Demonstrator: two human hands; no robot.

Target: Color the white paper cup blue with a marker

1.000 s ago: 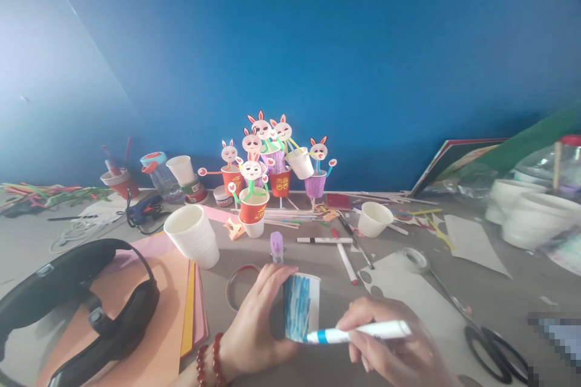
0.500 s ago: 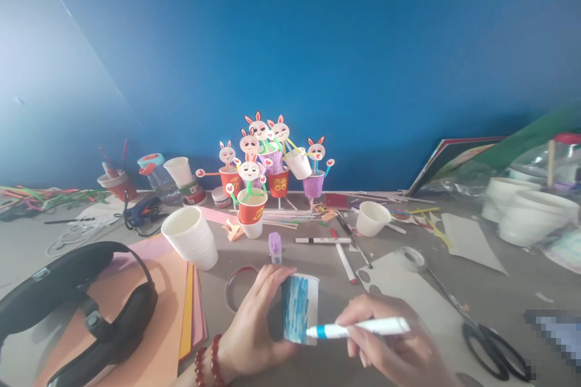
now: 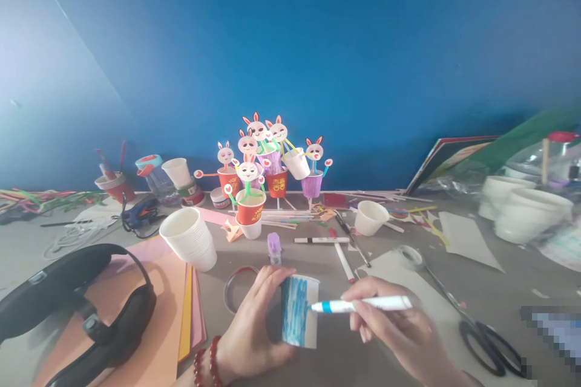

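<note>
My left hand [image 3: 254, 332] is wrapped round a white paper cup [image 3: 299, 311] low in the middle of the view, holding it upright above the table. The cup's side is partly coloured with blue strokes. My right hand [image 3: 394, 329] pinches a white marker with a blue band [image 3: 363, 304], held level. Its tip touches the cup's side near the upper middle. A red bead bracelet [image 3: 206, 363] is on my left wrist.
A stack of white cups [image 3: 188, 239] lies tilted on coloured paper sheets [image 3: 167, 314]. Black headphones [image 3: 77, 308] are at the left, scissors [image 3: 488, 344] at the right. Bunny cup figures [image 3: 267, 163] stand at the blue wall. Markers [image 3: 322, 240], a tape roll [image 3: 411, 257] and a glue stick [image 3: 273, 248] lie around.
The marker has moved up the cup's side from near the bottom rim to its upper middle. My left hand keeps holding the cup.
</note>
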